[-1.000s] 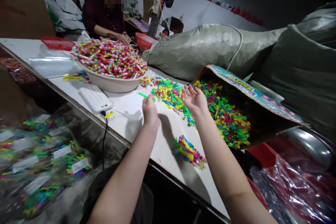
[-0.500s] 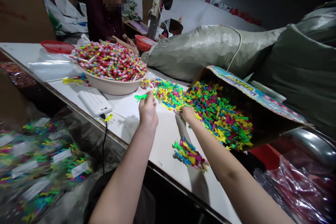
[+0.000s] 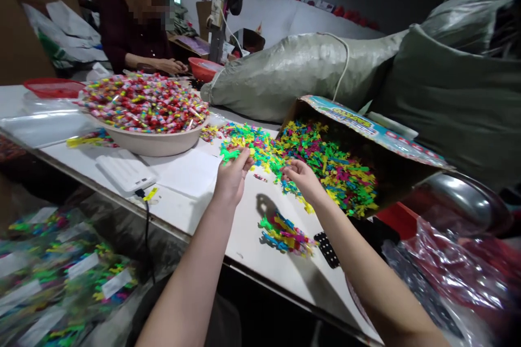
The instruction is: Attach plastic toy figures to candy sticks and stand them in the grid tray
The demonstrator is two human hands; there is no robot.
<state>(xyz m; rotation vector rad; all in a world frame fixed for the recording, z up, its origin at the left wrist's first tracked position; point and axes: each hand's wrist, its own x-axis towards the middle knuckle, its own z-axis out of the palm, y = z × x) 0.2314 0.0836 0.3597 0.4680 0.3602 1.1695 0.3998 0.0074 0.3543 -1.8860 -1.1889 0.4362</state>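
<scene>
While the left hand [image 3: 231, 178] pinches a green plastic figure [image 3: 229, 154] between thumb and fingertips, lifted just above the white table [image 3: 191, 195], the right hand [image 3: 300, 178] hovers with fingers loosely curled and holding nothing that I can make out, at the near edge of the spilled heap of coloured figures [image 3: 321, 160]. That heap lies ahead and to the right, fanning out of the tipped cardboard box [image 3: 368, 133], so the right hand is the nearer one. A small sorted pile [image 3: 286, 234] sits closer in, between both forearms.
</scene>
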